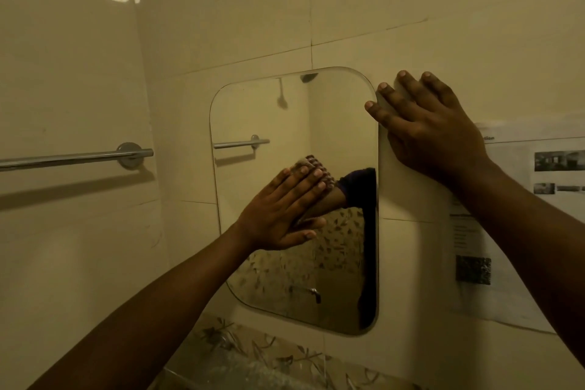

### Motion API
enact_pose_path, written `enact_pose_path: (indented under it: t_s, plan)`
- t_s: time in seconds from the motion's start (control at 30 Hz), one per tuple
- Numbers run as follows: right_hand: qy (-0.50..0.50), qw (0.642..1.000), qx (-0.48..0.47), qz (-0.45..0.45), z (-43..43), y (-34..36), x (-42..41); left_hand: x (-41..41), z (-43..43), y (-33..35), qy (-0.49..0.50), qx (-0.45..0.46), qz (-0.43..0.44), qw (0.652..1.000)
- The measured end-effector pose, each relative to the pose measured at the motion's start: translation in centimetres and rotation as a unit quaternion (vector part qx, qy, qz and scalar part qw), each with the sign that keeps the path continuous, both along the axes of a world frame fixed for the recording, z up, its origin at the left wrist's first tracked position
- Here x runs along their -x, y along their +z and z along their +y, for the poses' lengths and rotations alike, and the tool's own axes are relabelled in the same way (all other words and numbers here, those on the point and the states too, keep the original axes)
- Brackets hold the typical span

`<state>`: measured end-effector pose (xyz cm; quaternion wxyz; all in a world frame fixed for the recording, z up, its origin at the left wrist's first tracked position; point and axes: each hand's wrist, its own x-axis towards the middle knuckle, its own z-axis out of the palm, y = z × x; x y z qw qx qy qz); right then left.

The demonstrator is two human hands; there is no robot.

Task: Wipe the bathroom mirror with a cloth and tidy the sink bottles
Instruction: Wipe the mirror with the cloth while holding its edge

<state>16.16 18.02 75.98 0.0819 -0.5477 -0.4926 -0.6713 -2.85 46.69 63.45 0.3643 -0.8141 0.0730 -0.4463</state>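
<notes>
Left hand (278,215), centre of frame: fingers straight and close together, palm flat, pressing a cloth (311,164) against the mirror (262,110). Only a ribbed, brownish strip of cloth shows past the fingertips. Right hand (424,126), right of centre: flat, fingers spread wide, holding nothing, resting on the wall tiles (348,9) just beside the mirror's upper right corner, with the lowest fingertip at the mirror's edge. Mirror: upright rectangle, rounded corners, frameless, glossy glass, flush on the wall. Bare glass lies above and left of the cloth up to the top edge, and below the hand down to the bottom edge. Towel bar (72,157), left of frame: round chrome rod on a disc mount, well apart from the mirror. Paper notice (522,231), right edge: printed sheet flat on the wall, partly behind the right forearm. Tiles large, glossy, cream; a leaf-patterned band (285,358) runs along the bottom.
</notes>
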Motion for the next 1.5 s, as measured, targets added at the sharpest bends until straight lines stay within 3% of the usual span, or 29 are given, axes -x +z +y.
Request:
enact_pose_path:
  t_s: [0.17,0.4,0.67,0.87,1.0,1.33,1.43,1.5]
  plan:
    - [-0.001,1.000,-0.003,-0.010,0.1,0.0,-0.3,1.2,1.7,-0.2,0.004,0.107,-0.073,0.992]
    - [0.003,1.000,-0.007,-0.018,0.3,-0.1,-0.4,0.7,1.3,-1.2,-0.010,0.271,-0.176,0.946]
    - [0.002,1.000,-0.011,-0.022,0.3,-0.1,-0.7,-0.2,0.9,-1.7,0.004,0.462,-0.329,0.823]
    - [0.002,1.000,-0.010,-0.022,0.4,0.0,-0.8,-0.4,-0.1,-1.2,0.024,0.550,-0.372,0.748]
    - [-0.002,1.000,-0.008,-0.018,0.4,0.0,-0.8,-1.0,-1.1,-0.5,0.015,0.630,-0.414,0.657]
    - [-0.002,1.000,-0.009,-0.015,0.3,0.0,-0.8,-2.0,-2.7,1.0,0.009,0.740,-0.456,0.495]
    - [-0.002,1.000,-0.013,-0.019,0.4,-0.1,-0.7,-2.2,-3.4,1.7,0.011,0.765,-0.448,0.462]
    - [-0.004,1.000,-0.014,-0.021,0.4,0.0,-0.6,-2.4,-4.0,1.8,0.012,0.773,-0.437,0.459]
